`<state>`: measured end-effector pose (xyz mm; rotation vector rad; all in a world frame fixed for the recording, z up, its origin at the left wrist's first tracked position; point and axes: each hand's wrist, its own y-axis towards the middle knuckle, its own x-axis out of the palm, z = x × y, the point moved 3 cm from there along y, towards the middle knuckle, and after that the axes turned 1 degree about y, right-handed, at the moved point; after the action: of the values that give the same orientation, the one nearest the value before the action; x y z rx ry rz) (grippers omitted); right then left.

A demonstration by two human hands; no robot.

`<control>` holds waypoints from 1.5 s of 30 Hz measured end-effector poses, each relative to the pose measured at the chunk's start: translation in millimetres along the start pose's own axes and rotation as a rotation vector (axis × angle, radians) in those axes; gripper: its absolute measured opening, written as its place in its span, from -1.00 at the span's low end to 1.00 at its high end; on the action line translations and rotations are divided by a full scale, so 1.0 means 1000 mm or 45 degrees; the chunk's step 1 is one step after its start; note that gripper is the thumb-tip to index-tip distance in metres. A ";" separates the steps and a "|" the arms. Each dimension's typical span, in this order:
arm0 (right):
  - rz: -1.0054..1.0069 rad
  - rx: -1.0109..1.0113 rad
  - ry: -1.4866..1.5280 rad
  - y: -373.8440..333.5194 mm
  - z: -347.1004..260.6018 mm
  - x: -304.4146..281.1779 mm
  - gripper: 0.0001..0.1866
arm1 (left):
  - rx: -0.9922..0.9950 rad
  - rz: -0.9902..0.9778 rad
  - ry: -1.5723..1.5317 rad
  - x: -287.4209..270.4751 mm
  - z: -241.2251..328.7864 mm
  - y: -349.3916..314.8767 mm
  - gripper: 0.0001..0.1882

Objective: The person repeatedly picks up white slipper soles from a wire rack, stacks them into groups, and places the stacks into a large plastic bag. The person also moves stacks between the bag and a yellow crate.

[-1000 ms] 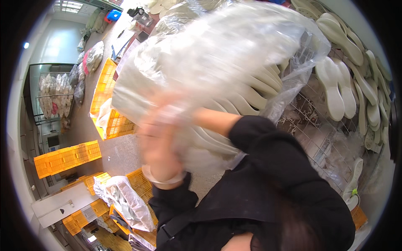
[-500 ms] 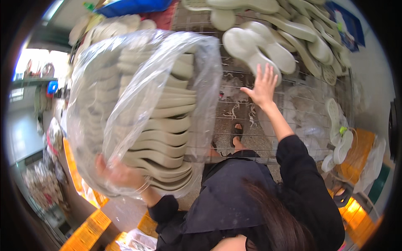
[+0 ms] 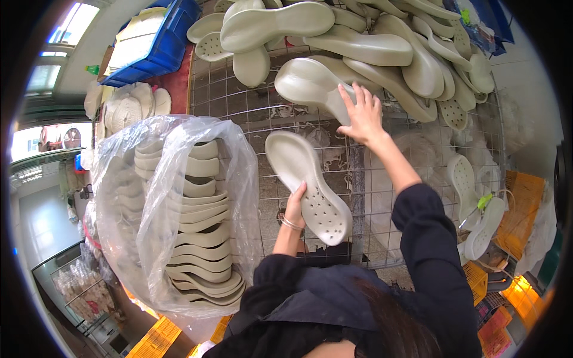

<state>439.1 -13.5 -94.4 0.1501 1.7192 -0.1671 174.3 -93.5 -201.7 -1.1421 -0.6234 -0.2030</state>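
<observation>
We look down on a wire-mesh counter (image 3: 245,101) that carries nearly everything here. The largest thing on it is a clear plastic bag (image 3: 156,203) at our left, its near side gaping enough to show a column of curved shoe soles (image 3: 203,256) stacked edge to edge inside. That much stands done, we judge: a sizeable batch is nested in order, though the bag is not closed up.

Beyond our hands, a loose pile of shoe soles (image 3: 418,65) spreads across the far side, lying at all angles. We take this as what is left, and it is plenty; we cannot count it, since many soles hide one another. A blue bin (image 3: 175,51) with pale sheets in it sits at the far left corner.

Coming down to single pieces, the work's own sole (image 3: 298,161) is over the mesh, between the bag and the pile and clear of both. Our left hand (image 3: 294,209) grips it by the edge, thumb on the upper face, the other fingers mostly hidden. Our right hand (image 3: 364,116) has its fingers spread at the narrow part of another sole (image 3: 310,83) at the pile's near edge; we cannot tell whether it grips. Smallest of all, round holes dot the held sole's nearer half.
</observation>
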 end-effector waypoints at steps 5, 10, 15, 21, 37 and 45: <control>-0.594 -0.040 1.212 -0.018 -0.007 -0.020 -0.17 | 0.368 -0.043 0.007 0.012 0.017 -0.028 -0.39; 0.191 -0.147 -0.054 0.042 0.040 -0.086 -0.16 | -0.169 -0.600 -0.403 0.042 0.025 -0.065 -0.21; -0.030 -0.178 -0.193 0.120 0.102 -0.106 -0.42 | -0.257 -0.360 0.418 0.051 -0.025 -0.040 -0.38; -0.551 -0.108 0.525 -0.023 0.098 -0.137 -0.46 | -0.172 0.178 0.805 0.011 -0.018 -0.050 -0.56; 0.452 -0.207 1.303 0.097 -0.025 -0.099 -0.61 | 0.851 0.519 0.777 -0.039 0.101 -0.078 -0.53; 0.405 -0.246 -0.320 0.236 -0.064 -0.068 0.07 | 0.203 0.093 -0.054 -0.040 0.081 -0.090 -0.34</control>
<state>433.7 229.7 -23.6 0.2465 1.4306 0.2072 71.9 -64.6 -131.8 -1.0154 -0.6228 -0.0654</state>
